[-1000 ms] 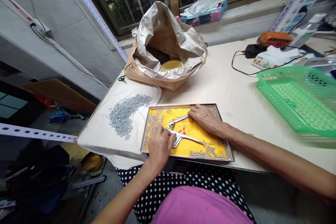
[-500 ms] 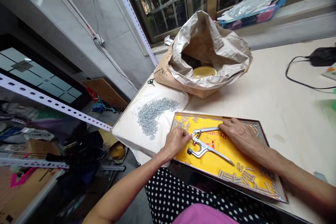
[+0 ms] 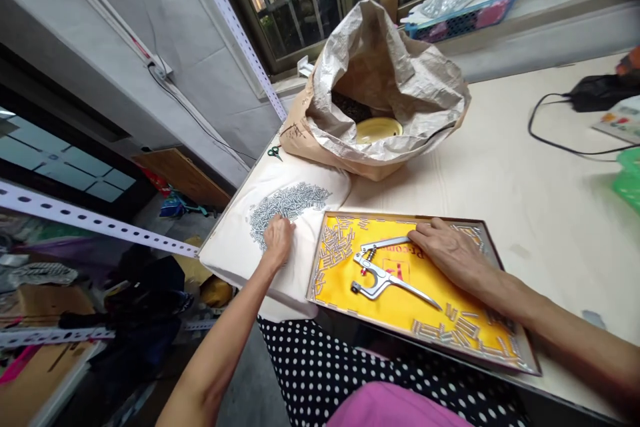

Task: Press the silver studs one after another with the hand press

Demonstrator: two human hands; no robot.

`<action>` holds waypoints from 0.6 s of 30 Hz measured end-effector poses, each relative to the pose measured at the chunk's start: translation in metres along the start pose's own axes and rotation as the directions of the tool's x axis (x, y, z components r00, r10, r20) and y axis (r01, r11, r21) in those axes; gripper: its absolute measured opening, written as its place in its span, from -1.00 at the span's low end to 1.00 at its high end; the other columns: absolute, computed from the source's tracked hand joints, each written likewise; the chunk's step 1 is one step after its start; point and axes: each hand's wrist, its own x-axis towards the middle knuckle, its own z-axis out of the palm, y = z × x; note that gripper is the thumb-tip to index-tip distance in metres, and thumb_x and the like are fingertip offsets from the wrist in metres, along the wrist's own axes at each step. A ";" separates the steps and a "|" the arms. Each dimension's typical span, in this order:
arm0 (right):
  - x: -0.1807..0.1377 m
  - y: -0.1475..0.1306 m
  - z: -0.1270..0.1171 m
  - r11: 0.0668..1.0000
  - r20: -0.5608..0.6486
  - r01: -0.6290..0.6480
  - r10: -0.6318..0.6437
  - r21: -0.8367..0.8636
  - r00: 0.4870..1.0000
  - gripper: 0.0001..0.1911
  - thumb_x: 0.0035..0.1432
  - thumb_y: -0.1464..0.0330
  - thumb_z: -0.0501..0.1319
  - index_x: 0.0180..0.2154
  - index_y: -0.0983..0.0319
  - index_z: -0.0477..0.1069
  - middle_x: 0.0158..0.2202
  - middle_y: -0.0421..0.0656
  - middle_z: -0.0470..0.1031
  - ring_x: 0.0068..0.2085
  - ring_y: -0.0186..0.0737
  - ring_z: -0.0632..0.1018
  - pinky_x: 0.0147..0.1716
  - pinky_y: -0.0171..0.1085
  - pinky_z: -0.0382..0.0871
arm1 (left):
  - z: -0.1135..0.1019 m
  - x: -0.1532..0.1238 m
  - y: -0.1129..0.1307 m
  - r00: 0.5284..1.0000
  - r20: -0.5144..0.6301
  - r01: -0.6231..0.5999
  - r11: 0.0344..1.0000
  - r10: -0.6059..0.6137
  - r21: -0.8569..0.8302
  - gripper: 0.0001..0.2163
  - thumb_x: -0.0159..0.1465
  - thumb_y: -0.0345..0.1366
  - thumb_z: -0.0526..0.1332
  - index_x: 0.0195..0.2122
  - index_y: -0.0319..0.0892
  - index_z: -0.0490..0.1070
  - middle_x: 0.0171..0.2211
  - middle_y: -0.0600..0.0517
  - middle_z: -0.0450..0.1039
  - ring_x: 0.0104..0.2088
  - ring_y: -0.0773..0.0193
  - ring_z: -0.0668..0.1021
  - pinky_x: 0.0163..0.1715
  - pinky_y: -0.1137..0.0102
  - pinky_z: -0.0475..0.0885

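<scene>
My left hand (image 3: 278, 237) rests on a pile of small silver metal tubes (image 3: 287, 203) lying on a white cloth (image 3: 240, 253) at the table's left end; its fingers are curled into the pile. My right hand (image 3: 447, 250) lies flat on the yellow-lined tray (image 3: 505, 267), fingers spread, touching the upper handle of silver press pliers (image 3: 383, 273). More small tubes lie at the tray's left end (image 3: 335, 243) and along its near right edge (image 3: 465, 330).
A crumpled paper sack (image 3: 385, 80) with dark parts and a yellow bowl (image 3: 379, 129) stands behind the tray. Small green scissors (image 3: 274, 152) lie at the far left. A black cable (image 3: 560, 140) and a green basket's edge (image 3: 631, 180) are at the right.
My left hand left the tray and the pliers and moved left onto the pile of tubes on the cloth. My right hand stayed on the tray. The camera view shifted slightly.
</scene>
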 end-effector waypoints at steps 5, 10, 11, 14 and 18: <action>0.002 -0.007 -0.008 0.996 0.003 -0.005 0.005 -0.092 1.000 -0.75 0.35 0.45 -0.03 -0.27 0.18 0.39 -0.26 -0.06 0.43 -0.21 -0.06 0.36 -0.32 -0.18 0.20 | 0.008 0.010 -0.004 0.996 0.033 -0.079 0.996 0.081 -0.033 -0.77 0.38 -0.33 0.08 -0.28 -0.21 0.53 -0.12 -0.14 0.51 -0.09 0.08 0.51 -0.15 0.32 0.33; -0.019 -0.045 -0.022 0.984 -0.075 0.090 -0.103 -0.154 0.992 -0.73 0.42 0.32 0.01 -0.24 0.24 0.43 -0.23 -0.01 0.46 -0.17 -0.06 0.37 -0.21 -0.15 0.20 | -0.004 0.017 -0.002 0.989 0.020 -0.142 0.985 0.144 -0.103 -0.83 0.31 -0.35 0.12 -0.35 -0.23 0.49 -0.25 -0.09 0.54 -0.20 0.16 0.53 -0.18 0.38 0.34; -0.025 -0.053 -0.021 0.985 -0.052 0.122 -0.130 -0.125 0.990 -0.71 0.43 0.25 0.02 -0.26 0.23 0.43 -0.25 -0.03 0.47 -0.19 -0.07 0.38 -0.20 -0.15 0.19 | -0.008 0.015 0.000 0.990 0.008 -0.136 0.979 0.139 -0.155 -0.84 0.29 -0.34 0.14 -0.36 -0.23 0.48 -0.30 -0.07 0.54 -0.25 0.18 0.54 -0.22 0.39 0.35; -0.041 -0.069 -0.012 0.990 0.011 0.142 -0.141 -0.027 0.990 -0.73 0.40 0.18 0.08 -0.18 0.23 0.42 -0.22 -0.06 0.49 -0.19 -0.09 0.42 -0.20 -0.15 0.21 | -0.022 -0.007 0.013 0.994 0.033 -0.074 0.847 0.107 -0.527 -0.84 0.23 -0.22 0.21 -0.36 -0.21 0.47 -0.49 0.05 0.47 -0.47 0.29 0.49 -0.40 0.43 0.36; -0.045 -0.070 0.002 1.000 0.111 0.021 -0.022 0.014 0.994 -0.79 0.42 0.29 0.04 -0.11 0.24 0.38 -0.15 -0.04 0.50 -0.26 -0.16 0.46 -0.36 -0.22 0.17 | -0.034 -0.056 0.047 0.940 0.204 0.035 0.520 0.272 -0.854 -0.76 0.11 -0.12 0.33 -0.40 -0.21 0.46 -0.55 0.10 0.43 -0.56 0.37 0.44 -0.50 0.46 0.36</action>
